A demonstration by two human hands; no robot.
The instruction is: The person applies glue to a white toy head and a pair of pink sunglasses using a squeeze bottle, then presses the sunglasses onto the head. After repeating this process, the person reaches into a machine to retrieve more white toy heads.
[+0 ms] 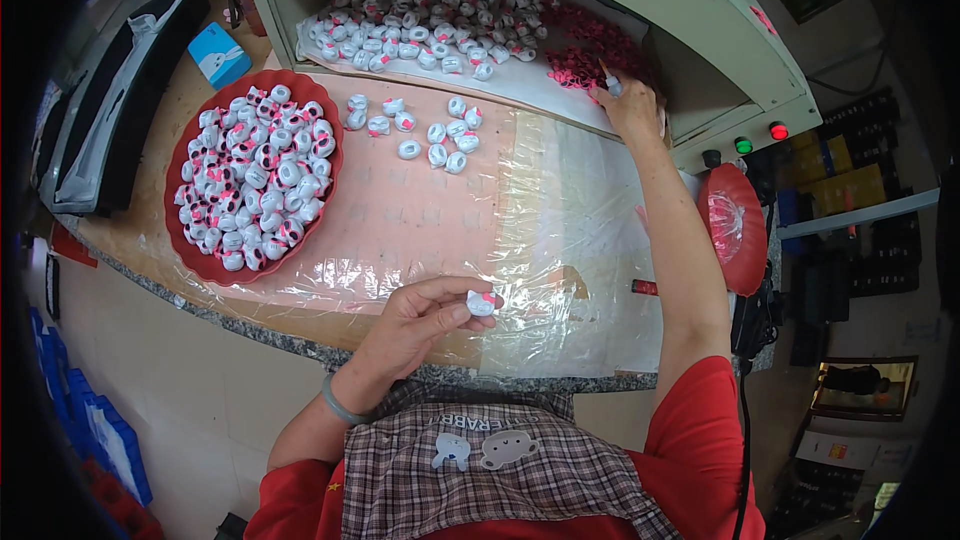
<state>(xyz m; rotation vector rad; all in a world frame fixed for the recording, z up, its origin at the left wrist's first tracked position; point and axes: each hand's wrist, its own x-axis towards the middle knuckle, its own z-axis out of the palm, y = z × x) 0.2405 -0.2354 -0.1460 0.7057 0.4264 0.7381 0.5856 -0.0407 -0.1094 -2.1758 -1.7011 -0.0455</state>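
Observation:
Near the table's front edge my left hand (418, 320) is closed, its thumb and fingers pinching a small white toy head (481, 304) with a pink mark at the top. My right hand (632, 108) reaches far right into the green metal cabinet, at the edge of a heap of tiny dark pink pieces (575, 68). Its index finger and thumb look apart, and a pale bluish-white patch shows on the index finger. Whether a fingertip touches a piece is too small to tell. Several more white toy heads (437, 155) stand in loose groups on the pink mat (400, 230).
A red scalloped bowl (334, 180) full of white toy heads with pink parts stands left. More white heads (400, 35) fill the cabinet (700, 0). Right are a red bowl (757, 230) with clear plastic and a small red-black object (645, 287). A black tray (110, 110) lies far left.

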